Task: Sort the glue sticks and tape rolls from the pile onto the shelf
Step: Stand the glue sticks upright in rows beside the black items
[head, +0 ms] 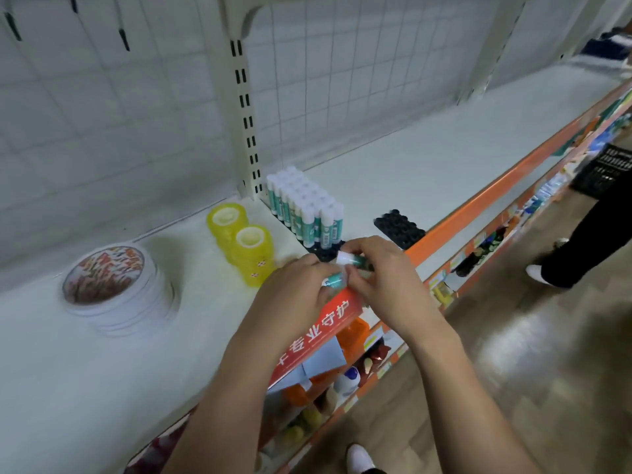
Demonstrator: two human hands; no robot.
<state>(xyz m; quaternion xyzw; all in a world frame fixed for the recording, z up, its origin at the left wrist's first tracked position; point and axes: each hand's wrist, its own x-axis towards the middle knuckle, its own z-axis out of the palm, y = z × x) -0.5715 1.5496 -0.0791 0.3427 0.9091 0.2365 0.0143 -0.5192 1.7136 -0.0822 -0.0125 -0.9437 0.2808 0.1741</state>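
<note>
Both hands meet over the front edge of the white shelf (427, 159). My right hand (379, 275) pinches a teal glue stick with a white cap (350, 258). My left hand (301, 285) grips another teal glue stick (333, 280). Just behind the hands, several glue sticks (304, 206) stand upright in a black holder tray (325, 253). Two stacks of yellow tape rolls (242, 241) stand to the left of them. A stack of wide white tape rolls with a patterned top (113, 278) sits further left.
A second, black holder tray (398, 227) with no sticks in it lies right of the glue sticks. An upright slotted post (244, 107) and wire grid back the shelf. Orange price rails (478, 196) edge it. A person in dark trousers (588, 241) stands in the aisle at right.
</note>
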